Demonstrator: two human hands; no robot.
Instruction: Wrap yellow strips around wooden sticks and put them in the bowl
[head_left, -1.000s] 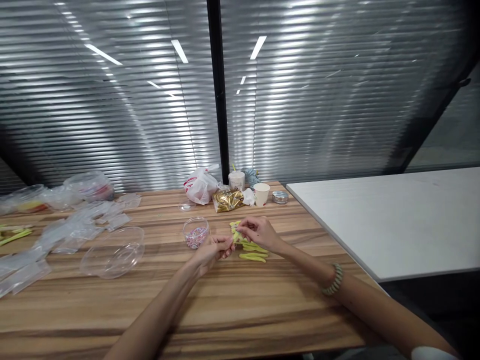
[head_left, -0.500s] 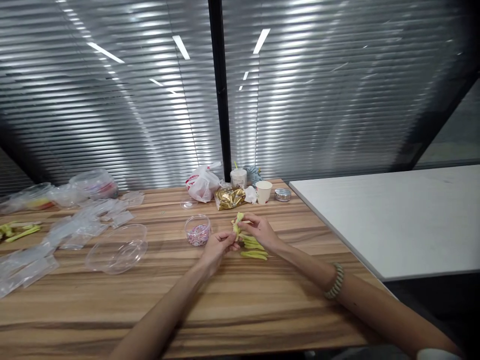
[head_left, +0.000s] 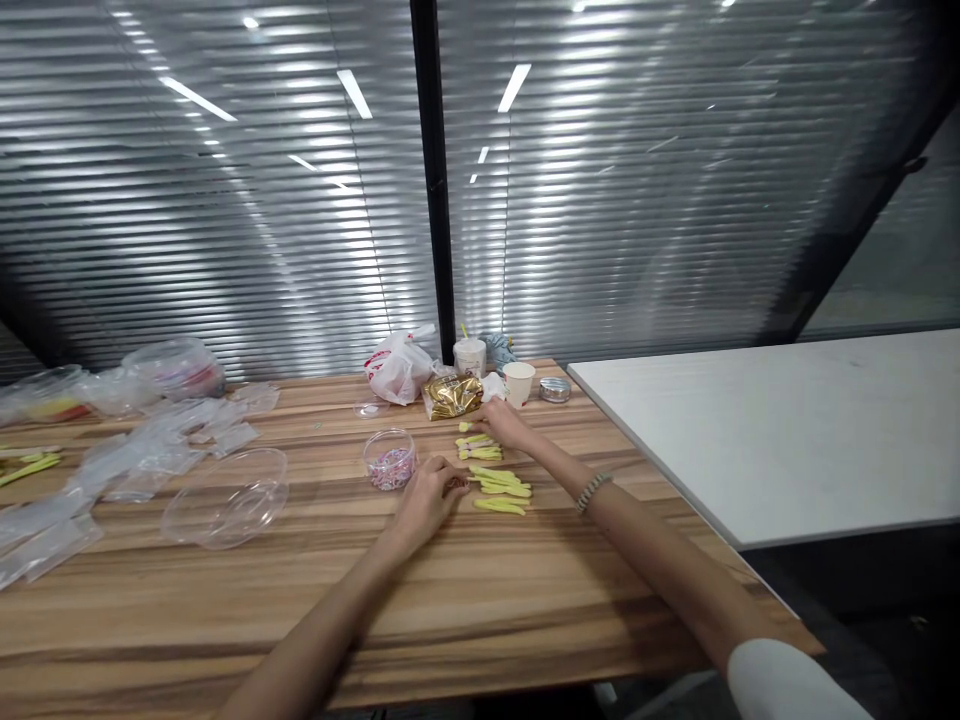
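Observation:
My right hand (head_left: 501, 420) reaches to the far end of a row of yellow bundles (head_left: 480, 450), its fingers closed on a yellow bundle (head_left: 466, 427) at the tabletop. Nearer to me lie loose yellow strips (head_left: 501, 483) in small groups. My left hand (head_left: 433, 492) is beside their left ends, its fingers pinched together; what they hold, if anything, is too small to name. Just left of that hand stands a clear round tub (head_left: 390, 462) with many small pink, white and purple bands inside.
A clear lid (head_left: 229, 500) and plastic sleeves (head_left: 157, 445) lie on the left. Along the back stand a white bag (head_left: 399, 370), gold packet (head_left: 453, 397), paper cup (head_left: 519, 383) and round tin (head_left: 555, 389). A white table (head_left: 765, 430) adjoins on the right.
My hands have parted. The right one has moved away from me with the yellow bundle, down to the tabletop, uncovering other bundles. My left hand has let go of the bundle. The view has shifted slightly.

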